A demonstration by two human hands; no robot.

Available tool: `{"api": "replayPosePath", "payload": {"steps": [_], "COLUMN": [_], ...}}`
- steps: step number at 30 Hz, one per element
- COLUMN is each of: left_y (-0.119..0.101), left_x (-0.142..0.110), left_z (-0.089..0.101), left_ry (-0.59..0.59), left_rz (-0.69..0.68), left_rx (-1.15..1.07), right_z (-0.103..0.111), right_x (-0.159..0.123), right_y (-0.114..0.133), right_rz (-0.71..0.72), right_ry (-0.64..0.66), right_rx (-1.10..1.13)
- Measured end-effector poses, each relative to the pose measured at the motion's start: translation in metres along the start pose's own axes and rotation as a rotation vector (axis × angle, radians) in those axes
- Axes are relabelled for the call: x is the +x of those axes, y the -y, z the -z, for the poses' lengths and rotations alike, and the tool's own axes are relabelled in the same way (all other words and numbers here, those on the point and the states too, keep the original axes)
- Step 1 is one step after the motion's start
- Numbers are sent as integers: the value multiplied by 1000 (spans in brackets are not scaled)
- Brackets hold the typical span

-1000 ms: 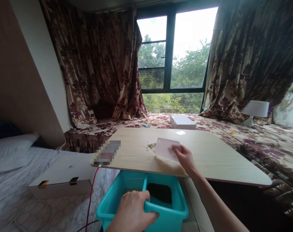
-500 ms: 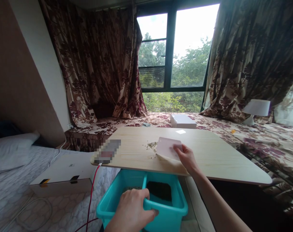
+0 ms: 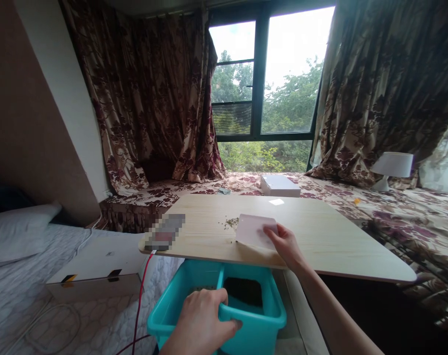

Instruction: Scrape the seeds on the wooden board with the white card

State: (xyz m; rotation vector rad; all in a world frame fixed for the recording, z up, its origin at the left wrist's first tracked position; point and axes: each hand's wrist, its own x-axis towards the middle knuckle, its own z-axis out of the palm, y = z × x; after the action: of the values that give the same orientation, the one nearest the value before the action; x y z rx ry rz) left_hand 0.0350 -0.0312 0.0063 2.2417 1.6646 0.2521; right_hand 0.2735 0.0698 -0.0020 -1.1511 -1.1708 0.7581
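My right hand (image 3: 286,244) pinches a pale pink flat card (image 3: 254,230) that stands tilted on the light wooden table (image 3: 338,236). A small scatter of green-brown grains (image 3: 230,223) lies on the table just left of the card. My left hand (image 3: 203,323) grips the near rim of a teal plastic bin (image 3: 268,323) that sits below the table's front edge. The bin has a divider, with dark contents in its right compartment.
A blurred-out flat object (image 3: 164,230) lies at the table's left end with a red cable (image 3: 138,305) hanging from it. A white box (image 3: 278,185) and a white lamp (image 3: 390,168) sit on the patterned window seat. A cardboard box (image 3: 98,268) rests on the bed at left.
The pink card in my right hand has slid slightly left and toward the table's front edge. My left hand stays on the bin rim.
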Motion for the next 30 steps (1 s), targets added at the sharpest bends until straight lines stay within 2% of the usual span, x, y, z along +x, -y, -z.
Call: {"api": "replayPosePath", "payload": {"steps": [8,14,23,30], "left_y": [1,0,-8,-4], "left_x": [2,1,0,0], "left_z": [0,0,19,23], "left_ry": [3,24,109,115], "left_rz": [5,15,99,64], "left_rx": [-8,33,90,55], "right_z": [2,-5,-3,-6], "right_x": [-5,-3,-2,-1], "right_y": [0,-4,4,9], "right_rz": [-33,-55,-114,-84], "right_ry": [14,57,157,175], "right_rx": [32,44,61,79]}}
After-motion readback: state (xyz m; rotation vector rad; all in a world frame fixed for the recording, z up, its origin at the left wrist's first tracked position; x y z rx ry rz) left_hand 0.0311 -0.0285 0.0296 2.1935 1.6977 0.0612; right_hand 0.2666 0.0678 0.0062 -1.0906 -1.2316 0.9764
